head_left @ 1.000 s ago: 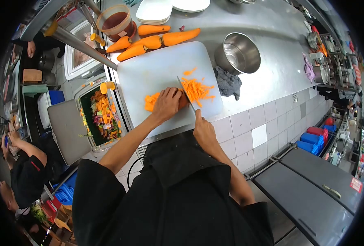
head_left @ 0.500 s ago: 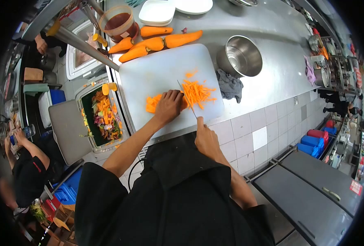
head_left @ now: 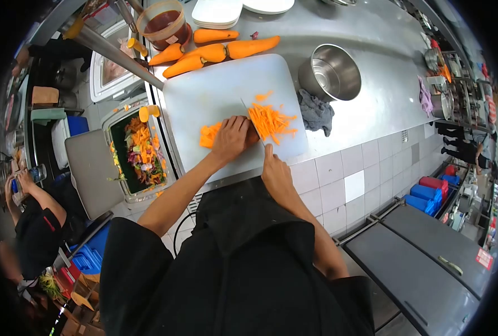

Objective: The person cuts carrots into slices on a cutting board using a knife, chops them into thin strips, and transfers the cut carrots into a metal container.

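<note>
My right hand (head_left: 277,172) grips a knife (head_left: 253,119), its thin blade pointing away from me over the cutting board. My left hand (head_left: 231,138) lies with curled fingers on cut carrot (head_left: 209,134), just left of the blade; most of what it presses on is hidden. To the blade's right sits a loose pile of carrot strips (head_left: 272,122). All of this rests on a white cutting board (head_left: 190,112). Several peeled whole carrots (head_left: 253,47) lie along the board's far edge.
A steel pot (head_left: 338,73) and a grey cloth (head_left: 316,113) are right of the board. A tub of red-brown liquid (head_left: 162,28) and stacked white plates (head_left: 216,12) stand behind. At left are a scrap bin (head_left: 113,143) and a person (head_left: 39,224) holding something.
My right hand and the knife have shifted slightly left and away from me, with the blade closer to my left fingers. My left hand stays on the cut carrot.
</note>
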`<state>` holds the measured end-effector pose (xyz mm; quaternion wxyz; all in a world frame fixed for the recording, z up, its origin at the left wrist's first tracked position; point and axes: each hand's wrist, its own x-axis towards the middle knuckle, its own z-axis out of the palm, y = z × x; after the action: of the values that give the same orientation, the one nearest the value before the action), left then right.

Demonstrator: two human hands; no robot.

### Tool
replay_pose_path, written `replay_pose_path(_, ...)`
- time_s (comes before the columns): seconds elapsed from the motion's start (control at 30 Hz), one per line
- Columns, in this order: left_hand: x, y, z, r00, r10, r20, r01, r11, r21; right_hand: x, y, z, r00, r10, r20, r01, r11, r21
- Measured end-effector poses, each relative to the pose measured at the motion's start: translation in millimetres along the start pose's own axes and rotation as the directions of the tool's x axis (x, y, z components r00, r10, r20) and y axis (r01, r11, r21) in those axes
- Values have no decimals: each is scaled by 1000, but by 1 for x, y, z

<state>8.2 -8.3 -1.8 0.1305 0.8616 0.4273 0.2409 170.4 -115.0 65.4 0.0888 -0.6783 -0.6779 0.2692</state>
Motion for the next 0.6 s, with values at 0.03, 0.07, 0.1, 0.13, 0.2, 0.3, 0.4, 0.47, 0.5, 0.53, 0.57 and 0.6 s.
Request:
replay_pose_path(0.03,-1,-1,0,1000,6,0,-6,1000,5,8,-7,-11,999,24,42,-24,1000,11)
replay_pose_path(0.07,-3,0,1,1000,19,-3,-18,1000,19,9,-16,-20,995,52,88,-55,998,22)
replay_pose_path(0.1,0,-3,1,999,33,-18,-32,999,38,2,-23,-29,996,48,77,-50,998,24)
replay_pose_path(0.13,5,-4,-1,999,38,-25,-37,998,45,-13,-31,-36,994,69,89,-70,997,9)
replay_pose_path(0.2,1,1,-2,999,24,-43,-25,1000,-12,-21,-24,-27,988,94,122,-93,996,-8)
replay_pose_path(0.3,3,4,-3,999,4,-51,-6,999,-39,-4,1,5,999,28,46,-27,999,-18)
replay_pose_path(0.4,3,5,-6,1000,2,-8,-2,999,-37,10,3,-6,998,37,58,-36,999,-23)
replay_pose_path(0.47,8,-1,-3,999,11,-41,-12,999,-37,8,2,-24,999,21,28,-20,999,-37)
replay_pose_path(0.5,3,-1,-1,999,2,-50,-5,998,-56,0,1,-35,999,25,27,-23,998,-50)
replay_pose_path(0.53,5,-3,-2,998,25,-49,-28,998,-53,-4,0,-51,999,33,7,-33,999,-43)
replay_pose_path(0.57,8,-5,-3,997,-58,-49,49,983,-179,-8,-1,-70,999,30,-11,-31,996,-84)
replay_pose_path(0.6,12,-6,-5,990,-135,-33,119,945,-306,-14,3,-87,999,33,-32,-37,991,-126)
